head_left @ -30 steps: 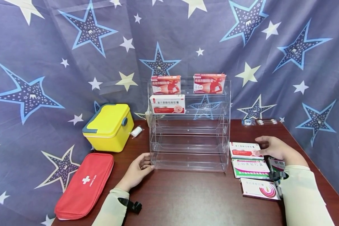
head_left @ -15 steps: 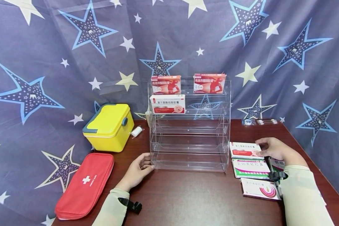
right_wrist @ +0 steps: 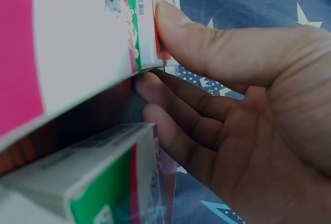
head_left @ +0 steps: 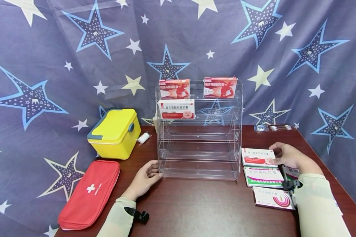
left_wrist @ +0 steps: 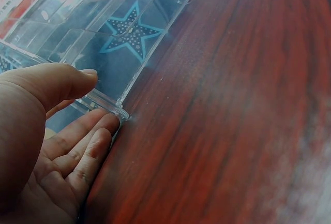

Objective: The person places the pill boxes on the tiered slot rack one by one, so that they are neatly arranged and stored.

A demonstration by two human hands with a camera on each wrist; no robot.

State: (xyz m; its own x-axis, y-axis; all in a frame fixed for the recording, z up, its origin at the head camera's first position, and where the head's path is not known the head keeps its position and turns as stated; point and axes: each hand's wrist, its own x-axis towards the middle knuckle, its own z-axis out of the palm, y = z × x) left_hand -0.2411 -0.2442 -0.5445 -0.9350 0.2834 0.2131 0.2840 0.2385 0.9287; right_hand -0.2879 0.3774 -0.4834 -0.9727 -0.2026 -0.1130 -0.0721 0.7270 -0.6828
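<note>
Across the desk (head_left: 195,210): a rack (head_left: 197,173), a white-red box (head_left: 256,157)

The rack stands beside the left hand (head_left: 146,179), relaxed fingers touching its lower corner; over there, the right hand (head_left: 289,157) pinches the box's end, thumb on top.

rack (head_left: 197,136): glossy clear plastic; box (head_left: 256,157): smooth card; table (head_left: 207,207): shiny wood
</note>
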